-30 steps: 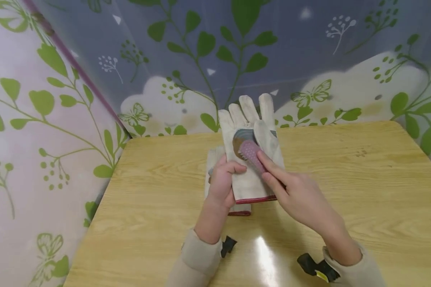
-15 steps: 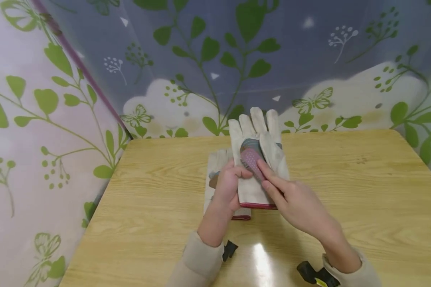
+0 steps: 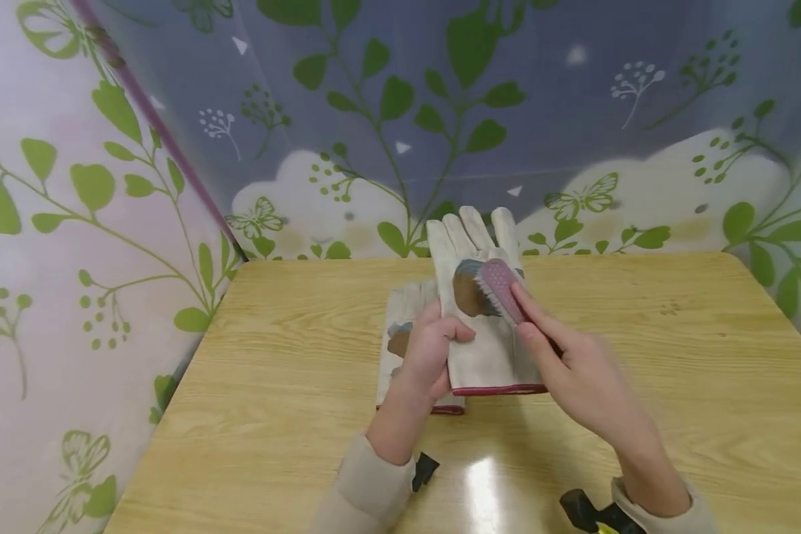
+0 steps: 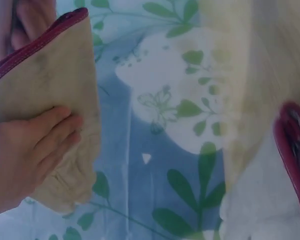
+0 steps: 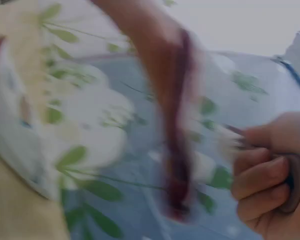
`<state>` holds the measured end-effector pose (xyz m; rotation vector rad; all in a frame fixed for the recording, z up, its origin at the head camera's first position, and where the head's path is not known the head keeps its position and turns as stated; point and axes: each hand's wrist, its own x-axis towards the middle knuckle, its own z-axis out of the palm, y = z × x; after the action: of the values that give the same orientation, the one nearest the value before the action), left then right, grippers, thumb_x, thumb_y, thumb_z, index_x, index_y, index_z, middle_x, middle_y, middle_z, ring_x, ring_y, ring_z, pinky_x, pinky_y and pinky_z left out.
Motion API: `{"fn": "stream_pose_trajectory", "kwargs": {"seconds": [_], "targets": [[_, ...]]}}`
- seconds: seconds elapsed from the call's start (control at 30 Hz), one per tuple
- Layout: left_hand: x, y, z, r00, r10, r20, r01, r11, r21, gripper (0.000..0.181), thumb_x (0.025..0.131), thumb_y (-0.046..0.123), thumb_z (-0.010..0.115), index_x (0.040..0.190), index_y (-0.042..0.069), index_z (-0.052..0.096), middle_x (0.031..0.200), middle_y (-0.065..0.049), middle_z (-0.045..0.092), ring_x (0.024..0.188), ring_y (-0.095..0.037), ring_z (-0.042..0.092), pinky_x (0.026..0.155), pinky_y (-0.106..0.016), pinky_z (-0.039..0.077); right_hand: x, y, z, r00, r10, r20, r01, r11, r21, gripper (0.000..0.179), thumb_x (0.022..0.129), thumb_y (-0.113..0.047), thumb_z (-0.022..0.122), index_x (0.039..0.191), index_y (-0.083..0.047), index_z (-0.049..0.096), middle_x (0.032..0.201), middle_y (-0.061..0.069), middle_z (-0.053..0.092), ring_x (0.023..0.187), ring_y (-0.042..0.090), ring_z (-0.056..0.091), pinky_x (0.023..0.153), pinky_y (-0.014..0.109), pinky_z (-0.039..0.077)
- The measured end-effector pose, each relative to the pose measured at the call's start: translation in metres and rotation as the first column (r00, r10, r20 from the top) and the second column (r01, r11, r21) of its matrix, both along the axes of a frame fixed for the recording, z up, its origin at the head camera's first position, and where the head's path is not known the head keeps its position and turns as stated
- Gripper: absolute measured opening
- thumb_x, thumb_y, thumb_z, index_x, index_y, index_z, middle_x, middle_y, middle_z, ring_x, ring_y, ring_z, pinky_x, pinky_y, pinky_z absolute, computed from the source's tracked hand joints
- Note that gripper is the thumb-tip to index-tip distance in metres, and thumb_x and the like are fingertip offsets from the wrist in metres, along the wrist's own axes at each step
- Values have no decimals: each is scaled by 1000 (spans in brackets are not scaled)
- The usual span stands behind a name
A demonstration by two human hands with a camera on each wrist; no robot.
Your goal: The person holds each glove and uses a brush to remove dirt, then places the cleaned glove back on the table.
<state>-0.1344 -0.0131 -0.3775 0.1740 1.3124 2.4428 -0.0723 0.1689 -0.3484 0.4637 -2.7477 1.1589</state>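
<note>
My left hand [image 3: 430, 356] grips a white work glove [image 3: 477, 363] at its left side, thumb on the front. In the left wrist view, the fingers [image 4: 55, 132] lie spread along its back. The glove is held above the table, its fingers pointing up, with a red-trimmed cuff and a brown and blue-grey patch on its palm. My right hand [image 3: 590, 382] holds a brush [image 3: 499, 285] with a pink dotted back and pale bristles. The bristles face the palm at the right of the patch; I cannot tell whether they touch. The glove's thumb is mostly hidden behind the brush and right hand.
Another similar glove [image 3: 397, 311] with red trim lies on the wooden table [image 3: 274, 415], partly behind my left hand. A leaf-patterned wall covering [image 3: 347, 178] rises behind the table's back edge and at the left. Black devices [image 3: 594, 512] sit by both cuffs.
The brush first slid down the palm, then moved right and up, uncovering the brown patch. My left hand keeps its hold on the glove, which now appears slightly lower in the head view.
</note>
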Motion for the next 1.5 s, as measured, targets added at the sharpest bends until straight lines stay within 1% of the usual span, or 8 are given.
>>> {"fn": "stream_pose_trajectory", "kwargs": {"seconds": [0.13, 0.33, 0.63, 0.83, 0.97, 1.1, 1.3, 1.5], "targets": [[1, -4, 2, 1000, 6, -8, -6, 1000, 17, 66, 79, -7, 39, 145, -3, 34, 133, -17, 52, 122, -26, 54, 96, -34, 51, -1, -14, -8, 997, 18, -82, -11, 996, 86, 49, 105, -27, 48, 153, -25, 39, 57, -5, 41, 50, 2, 28, 51, 25, 35], [-2, -10, 1, 999, 43, -1, -43, 998, 49, 67, 78, -8, 37, 145, -2, 32, 130, -14, 49, 121, -25, 52, 97, -34, 48, 14, 0, 2, 993, 77, 88, -87, 988, 124, 48, 105, -35, 45, 153, -34, 37, 63, -8, 29, 52, 2, 19, 55, 25, 34], [9, -4, 3, 997, -55, -46, 56, 998, 20, 66, 77, -8, 39, 143, -1, 35, 128, -12, 53, 119, -24, 55, 93, -33, 51, 5, -11, -8, 977, 26, -212, -14, 998, 60, 53, 100, -17, 57, 151, -25, 44, 59, -9, 41, 49, -1, 23, 49, 22, 33], [6, -6, 7, 997, -64, -33, 66, 996, 59, 62, 78, -9, 37, 139, -4, 36, 121, -9, 50, 116, -22, 53, 93, -31, 50, 15, 2, 0, 985, 89, -145, -56, 974, 218, 53, 99, -23, 60, 150, -27, 45, 67, -6, 58, 55, 0, 37, 57, 25, 36], [6, -6, 7, 995, -90, -46, 92, 995, 34, 64, 78, -9, 37, 142, -2, 36, 124, -10, 51, 118, -24, 53, 92, -31, 50, 16, 7, 6, 986, 50, -159, -22, 985, 173, 55, 99, -21, 60, 150, -30, 43, 61, -9, 46, 50, 0, 28, 52, 23, 34], [8, -5, 7, 996, -75, -58, 75, 997, -8, 69, 77, -8, 38, 145, 0, 36, 131, -16, 52, 120, -27, 54, 91, -33, 51, 9, -1, 3, 976, -6, -219, 20, 998, 62, 55, 99, -16, 59, 150, -31, 44, 66, -6, 48, 49, -1, 22, 47, 22, 30], [2, -12, 9, 999, 21, -34, -20, 999, 30, 70, 76, -9, 37, 145, 0, 33, 128, -12, 50, 120, -24, 52, 98, -34, 47, 6, -5, 1, 972, 147, -185, -114, 978, 174, 51, 100, -19, 59, 149, -23, 47, 58, -14, 31, 51, -4, 17, 50, 20, 31], [-5, -22, 12, 994, 97, -49, -96, 995, 26, 67, 75, -10, 37, 142, -2, 34, 124, -13, 53, 111, -24, 56, 93, -34, 50, 14, 7, 10, 988, 105, -114, -83, 979, 185, 52, 101, -21, 56, 151, -31, 42, 81, -7, 63, 53, -2, 26, 56, 22, 34]]}}
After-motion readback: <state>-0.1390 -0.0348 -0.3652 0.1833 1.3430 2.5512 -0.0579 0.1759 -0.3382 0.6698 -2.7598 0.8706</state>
